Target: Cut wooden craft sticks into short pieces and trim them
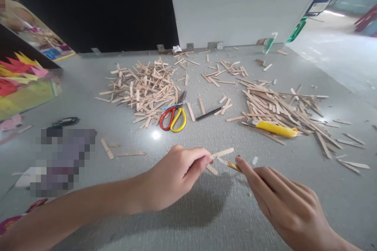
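My left hand [179,176] pinches a wooden craft stick [225,152] between thumb and fingers, its free end pointing right. A second short stick piece [212,170] pokes out below the same fingertips. In my right hand [285,196] is a craft knife [233,166] with a tan-yellow body, mostly hidden by the fingers. Its thin pale blade is at the stick close to my left thumb; whether it has cut in, I cannot tell. Beyond my hands lie scissors [173,119] with one red and one yellow handle, and a black pen [210,113].
A heap of craft sticks [147,86] lies at back left, another [273,106] at right with a yellow cutter [277,128] on it. Behind stand black and white panels [247,8]. A glue tube [270,43] leans at the back. A blurred-out object [67,160] lies left.
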A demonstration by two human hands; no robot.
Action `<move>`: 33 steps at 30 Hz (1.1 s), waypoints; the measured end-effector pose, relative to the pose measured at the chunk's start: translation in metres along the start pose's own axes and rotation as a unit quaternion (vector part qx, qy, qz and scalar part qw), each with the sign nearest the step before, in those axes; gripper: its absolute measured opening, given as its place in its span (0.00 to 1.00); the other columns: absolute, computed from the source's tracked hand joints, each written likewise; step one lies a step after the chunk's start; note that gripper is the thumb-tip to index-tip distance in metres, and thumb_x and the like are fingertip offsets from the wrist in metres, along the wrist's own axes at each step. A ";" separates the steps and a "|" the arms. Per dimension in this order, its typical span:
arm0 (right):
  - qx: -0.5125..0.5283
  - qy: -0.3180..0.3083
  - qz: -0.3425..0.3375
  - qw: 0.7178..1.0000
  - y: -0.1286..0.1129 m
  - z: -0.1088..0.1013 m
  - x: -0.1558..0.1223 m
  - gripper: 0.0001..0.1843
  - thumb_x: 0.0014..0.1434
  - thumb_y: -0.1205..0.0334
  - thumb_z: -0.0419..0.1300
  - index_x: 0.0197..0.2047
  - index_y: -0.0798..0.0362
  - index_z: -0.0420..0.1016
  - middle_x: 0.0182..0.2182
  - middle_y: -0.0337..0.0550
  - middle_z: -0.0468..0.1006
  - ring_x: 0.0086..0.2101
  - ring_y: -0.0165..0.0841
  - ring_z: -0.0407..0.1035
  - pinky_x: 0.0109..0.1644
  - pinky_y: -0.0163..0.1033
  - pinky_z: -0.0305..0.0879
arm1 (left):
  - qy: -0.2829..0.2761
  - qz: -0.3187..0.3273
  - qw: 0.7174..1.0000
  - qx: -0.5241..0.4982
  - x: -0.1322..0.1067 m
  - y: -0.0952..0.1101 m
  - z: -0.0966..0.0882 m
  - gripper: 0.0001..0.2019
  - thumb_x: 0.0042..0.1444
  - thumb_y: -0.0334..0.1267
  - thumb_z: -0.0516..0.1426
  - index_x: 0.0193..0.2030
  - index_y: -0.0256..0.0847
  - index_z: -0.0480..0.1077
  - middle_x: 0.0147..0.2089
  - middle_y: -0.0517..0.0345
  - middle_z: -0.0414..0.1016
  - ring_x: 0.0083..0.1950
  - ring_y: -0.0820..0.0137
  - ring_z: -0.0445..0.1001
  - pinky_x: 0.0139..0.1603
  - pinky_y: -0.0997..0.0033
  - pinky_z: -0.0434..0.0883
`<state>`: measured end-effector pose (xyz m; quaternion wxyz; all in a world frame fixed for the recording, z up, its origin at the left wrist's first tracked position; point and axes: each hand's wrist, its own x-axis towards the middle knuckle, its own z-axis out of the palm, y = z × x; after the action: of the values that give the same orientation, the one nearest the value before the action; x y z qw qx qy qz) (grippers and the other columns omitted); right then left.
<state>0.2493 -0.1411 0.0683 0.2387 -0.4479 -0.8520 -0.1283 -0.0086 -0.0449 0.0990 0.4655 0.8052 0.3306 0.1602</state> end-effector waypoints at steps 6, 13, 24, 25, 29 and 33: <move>-0.022 -0.005 -0.031 0.999 0.003 -0.005 0.006 0.21 0.76 0.80 0.48 0.63 0.65 0.75 0.32 0.41 0.81 0.27 0.29 0.74 0.33 0.37 0.67 | -0.013 0.006 1.000 0.010 0.001 -0.001 -0.004 0.17 0.76 0.37 0.49 0.35 0.40 0.71 0.22 0.69 0.62 0.22 0.78 0.56 0.26 0.76 0.56; -0.006 -0.002 -0.044 0.999 0.006 -0.002 0.007 0.19 0.75 0.80 0.48 0.61 0.67 0.75 0.29 0.38 0.79 0.24 0.28 0.71 0.29 0.37 0.65 | -0.064 -0.042 0.996 -0.040 0.007 0.002 -0.012 0.20 0.76 0.38 0.48 0.40 0.36 0.80 0.21 0.67 0.66 0.21 0.77 0.60 0.26 0.77 0.60; 0.056 0.012 -0.026 0.998 0.005 0.004 -0.001 0.20 0.73 0.80 0.53 0.65 0.68 0.72 0.30 0.41 0.81 0.24 0.30 0.72 0.25 0.38 0.65 | -0.078 -0.082 0.990 -0.088 0.004 0.005 -0.016 0.16 0.75 0.38 0.50 0.41 0.38 0.77 0.22 0.67 0.66 0.22 0.76 0.60 0.25 0.78 0.59; 0.066 0.022 -0.016 0.997 0.005 0.006 -0.001 0.20 0.73 0.80 0.54 0.65 0.67 0.72 0.30 0.41 0.81 0.24 0.30 0.72 0.25 0.38 0.65 | -0.082 -0.089 0.988 -0.096 0.004 0.005 -0.016 0.17 0.75 0.39 0.50 0.41 0.38 0.77 0.22 0.67 0.66 0.22 0.76 0.60 0.25 0.77 0.59; 0.079 0.037 -0.024 0.996 0.006 0.003 0.003 0.20 0.73 0.78 0.54 0.65 0.65 0.73 0.29 0.42 0.82 0.25 0.32 0.76 0.25 0.38 0.66 | -0.098 -0.107 0.982 -0.119 0.005 0.004 -0.014 0.19 0.77 0.45 0.50 0.41 0.38 0.77 0.22 0.66 0.66 0.21 0.76 0.59 0.24 0.77 0.58; 0.049 0.032 -0.017 0.998 0.012 -0.004 0.007 0.19 0.71 0.80 0.56 0.63 0.66 0.75 0.31 0.44 0.83 0.25 0.31 0.75 0.25 0.38 0.67 | -0.077 -0.107 0.983 -0.129 0.005 0.005 -0.015 0.22 0.77 0.50 0.50 0.41 0.38 0.77 0.22 0.67 0.65 0.21 0.75 0.59 0.23 0.77 0.57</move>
<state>0.2569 -0.1318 0.0752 0.2852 -0.4172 -0.8566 -0.1046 -0.0118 -0.0336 0.1104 0.6044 0.7080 0.3544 0.0883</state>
